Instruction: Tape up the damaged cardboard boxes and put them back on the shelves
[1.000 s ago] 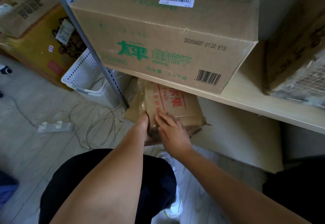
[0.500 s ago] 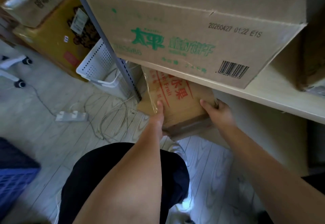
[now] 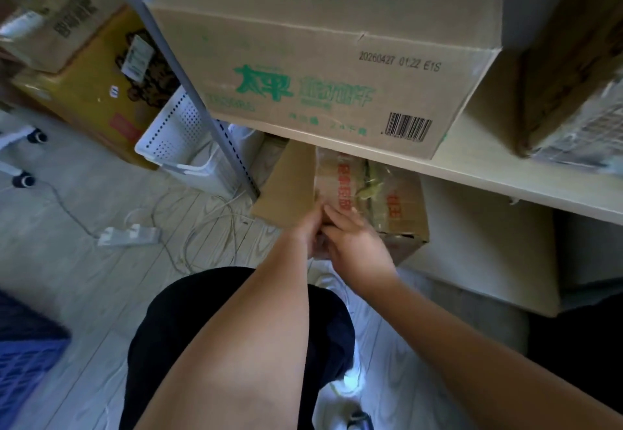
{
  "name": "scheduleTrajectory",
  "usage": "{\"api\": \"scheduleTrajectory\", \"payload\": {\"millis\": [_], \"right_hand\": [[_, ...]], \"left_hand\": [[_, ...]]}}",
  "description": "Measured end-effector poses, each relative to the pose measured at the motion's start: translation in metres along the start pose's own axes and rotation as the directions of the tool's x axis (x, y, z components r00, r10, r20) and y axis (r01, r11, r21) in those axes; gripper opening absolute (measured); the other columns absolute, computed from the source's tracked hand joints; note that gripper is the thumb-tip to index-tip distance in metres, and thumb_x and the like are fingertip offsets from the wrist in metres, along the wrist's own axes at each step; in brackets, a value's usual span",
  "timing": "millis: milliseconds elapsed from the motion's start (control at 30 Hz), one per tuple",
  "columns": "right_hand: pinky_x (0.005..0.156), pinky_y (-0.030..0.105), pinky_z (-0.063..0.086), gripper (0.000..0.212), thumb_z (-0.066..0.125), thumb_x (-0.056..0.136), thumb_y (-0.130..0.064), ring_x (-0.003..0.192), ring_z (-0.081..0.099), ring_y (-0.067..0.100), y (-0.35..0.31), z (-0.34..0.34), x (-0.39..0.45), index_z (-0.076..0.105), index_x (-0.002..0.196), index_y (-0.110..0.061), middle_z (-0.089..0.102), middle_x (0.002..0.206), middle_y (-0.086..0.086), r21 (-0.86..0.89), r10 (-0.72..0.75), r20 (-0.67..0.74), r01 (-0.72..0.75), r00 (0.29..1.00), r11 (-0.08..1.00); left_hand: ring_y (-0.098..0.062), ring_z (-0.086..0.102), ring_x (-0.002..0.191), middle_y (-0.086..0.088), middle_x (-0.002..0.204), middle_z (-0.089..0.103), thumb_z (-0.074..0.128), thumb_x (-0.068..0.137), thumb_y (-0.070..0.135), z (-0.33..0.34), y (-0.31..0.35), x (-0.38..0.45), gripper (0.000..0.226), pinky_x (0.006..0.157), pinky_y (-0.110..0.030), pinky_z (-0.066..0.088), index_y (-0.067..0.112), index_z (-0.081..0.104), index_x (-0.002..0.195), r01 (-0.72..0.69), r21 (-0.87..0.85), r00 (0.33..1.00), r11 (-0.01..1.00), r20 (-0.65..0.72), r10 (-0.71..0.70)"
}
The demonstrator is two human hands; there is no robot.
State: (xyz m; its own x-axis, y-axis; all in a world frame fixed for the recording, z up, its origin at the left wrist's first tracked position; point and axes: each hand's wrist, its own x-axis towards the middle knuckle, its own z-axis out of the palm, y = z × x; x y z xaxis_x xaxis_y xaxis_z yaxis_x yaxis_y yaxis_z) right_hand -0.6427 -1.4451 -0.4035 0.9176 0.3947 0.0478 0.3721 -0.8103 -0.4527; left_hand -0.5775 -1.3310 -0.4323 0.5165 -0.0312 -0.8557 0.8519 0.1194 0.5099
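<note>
A small cardboard box [image 3: 401,207] with red print and crinkled clear tape on top sits on the floor under the shelf board [image 3: 505,173]. One plain flap [image 3: 290,186] stands open on its left side. My left hand [image 3: 308,227] grips the box's near left corner, its fingers mostly hidden behind the wrist. Right beside it, my right hand [image 3: 357,244] rests on the box's top with the fingers laid fairly straight. A large box with green print [image 3: 320,68] stands on the shelf above.
Another wrapped box [image 3: 573,92] sits on the shelf at right. The grey shelf post [image 3: 188,75] runs down to the floor by a white perforated basket [image 3: 175,133]. A power strip [image 3: 128,235] and loose cables [image 3: 209,220] lie left; a blue crate [image 3: 23,355] is near left.
The small box has been turned, so a different taped face and an open flap now show. My right hand moved from the box's right side back to the near left corner.
</note>
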Motion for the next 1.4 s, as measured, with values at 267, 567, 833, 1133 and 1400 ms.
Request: {"api": "scheduleTrajectory", "payload": {"millis": [267, 567, 833, 1133, 1400], "right_hand": [[0.096, 0.054, 0.051, 0.068, 0.044, 0.099, -0.052, 0.118, 0.054, 0.037, 0.093, -0.012, -0.008, 0.015, 0.154, -0.023, 0.047, 0.142, 0.016, 0.544, 0.735, 0.335, -0.758, 0.590, 0.361], [0.081, 0.035, 0.045, 0.060, 0.039, 0.105, -0.034, 0.114, 0.056, 0.035, 0.065, 0.033, 0.043, 0.008, 0.155, -0.023, 0.052, 0.139, 0.014, 0.556, 0.667, 0.286, -0.687, 0.687, 0.469], [0.081, 0.037, 0.042, 0.066, 0.037, 0.104, -0.041, 0.114, 0.057, 0.042, 0.041, 0.058, 0.079, -0.001, 0.155, -0.019, 0.052, 0.137, 0.021, 0.444, 0.665, 0.343, -0.738, 0.664, 0.508], [0.081, 0.038, 0.045, 0.072, 0.044, 0.103, -0.036, 0.115, 0.057, 0.041, 0.035, 0.061, 0.071, 0.001, 0.156, -0.014, 0.052, 0.136, 0.022, 0.359, 0.658, 0.345, -0.742, 0.669, 0.566], [0.086, 0.040, 0.051, 0.063, 0.041, 0.103, -0.042, 0.112, 0.059, 0.039, 0.036, 0.039, 0.050, 0.017, 0.155, -0.016, 0.053, 0.136, 0.020, 0.272, 0.586, 0.398, -0.701, 0.706, 0.659]], "left_hand": [[-0.037, 0.056, 0.123, -0.015, 0.141, 0.053, 0.036, 0.090, 0.073, -0.001, -0.007, 0.018, 0.081, 0.101, -0.050, 0.051, 0.015, 0.041, 0.146, -0.042, 0.102, 0.983, 0.994, -0.175, 0.060], [-0.037, 0.054, 0.126, -0.012, 0.139, 0.056, 0.063, 0.089, 0.057, -0.040, 0.014, 0.039, 0.069, 0.106, -0.054, 0.045, 0.018, 0.045, 0.143, -0.205, -0.125, 0.906, 0.971, -0.399, 0.140], [-0.037, 0.057, 0.124, -0.017, 0.149, 0.042, 0.090, 0.069, 0.028, -0.038, 0.008, 0.030, 0.131, 0.096, -0.053, 0.053, 0.030, -0.008, 0.156, -0.201, -0.112, 0.911, 0.973, -0.386, 0.144], [-0.013, 0.059, 0.056, -0.009, 0.088, 0.066, 0.071, 0.089, 0.005, -0.053, 0.011, 0.015, 0.030, 0.040, -0.020, 0.047, 0.004, 0.057, 0.116, -0.195, -0.030, 0.912, 0.980, -0.374, 0.170], [-0.025, 0.064, 0.081, -0.002, 0.124, 0.058, 0.074, 0.084, -0.002, -0.060, -0.008, 0.008, 0.070, 0.052, -0.027, 0.058, 0.015, 0.044, 0.145, -0.314, -0.199, 0.889, 0.929, -0.406, 0.213]]}}
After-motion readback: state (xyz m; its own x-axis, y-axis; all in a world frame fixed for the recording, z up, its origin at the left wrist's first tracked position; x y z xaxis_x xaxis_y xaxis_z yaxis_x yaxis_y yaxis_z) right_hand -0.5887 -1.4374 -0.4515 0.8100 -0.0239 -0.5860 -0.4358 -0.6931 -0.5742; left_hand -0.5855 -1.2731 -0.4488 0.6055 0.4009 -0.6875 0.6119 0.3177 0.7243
